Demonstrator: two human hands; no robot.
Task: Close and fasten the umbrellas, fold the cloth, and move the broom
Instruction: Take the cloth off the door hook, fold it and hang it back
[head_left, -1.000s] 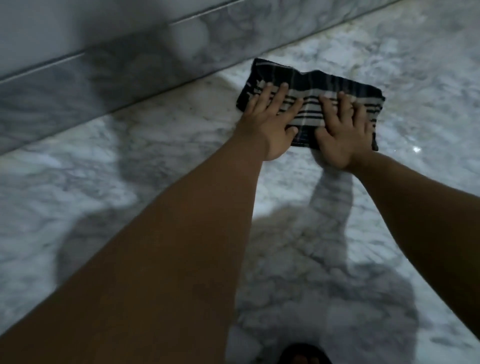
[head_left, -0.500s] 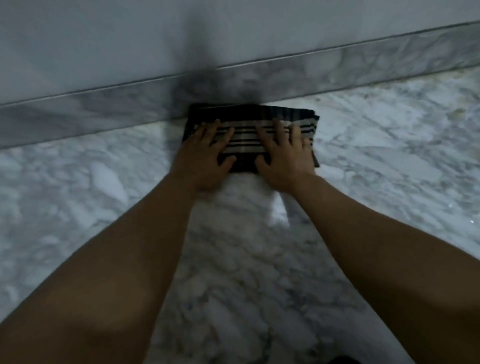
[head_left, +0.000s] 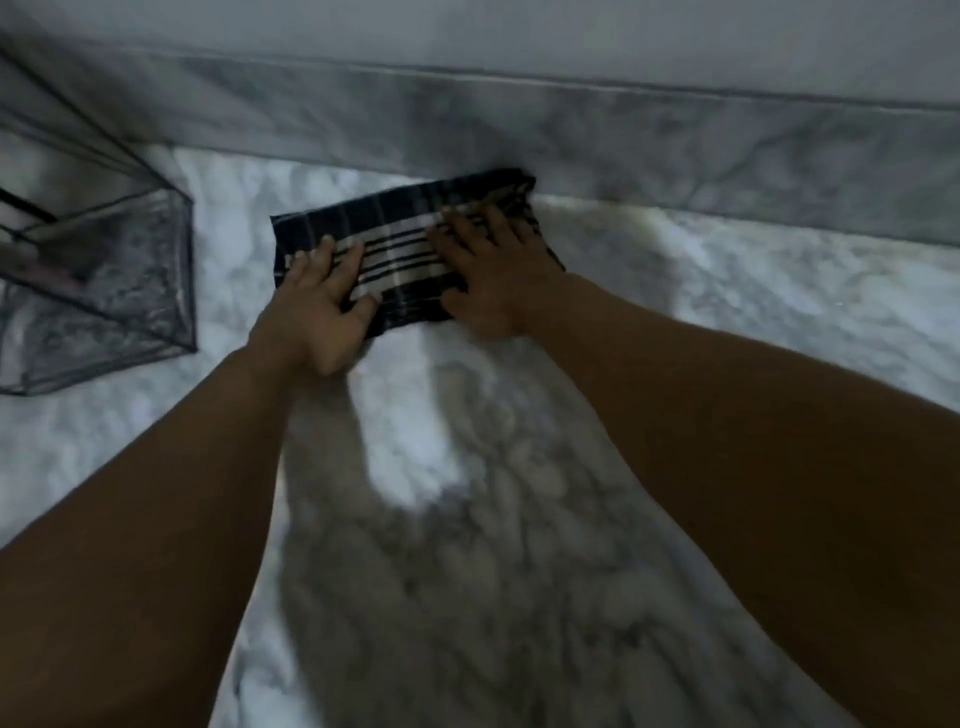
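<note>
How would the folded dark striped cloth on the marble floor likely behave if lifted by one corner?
The folded dark striped cloth would probably droop and unfold, since its far edge already rumples. It looks thin, so likely light. On the polished marble floor it may slide easily when pushed.

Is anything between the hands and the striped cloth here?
Nothing visible. The left hand and right hand both rest flat on the folded cloth, which lies on the floor by the baseboard.

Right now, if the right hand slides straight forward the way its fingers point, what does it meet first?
The right hand lies flat on the dark striped folded cloth, fingers pointing at the wall. Past the cloth's far edge, it would probably first meet the grey marble skirting, which looks very close.
</note>
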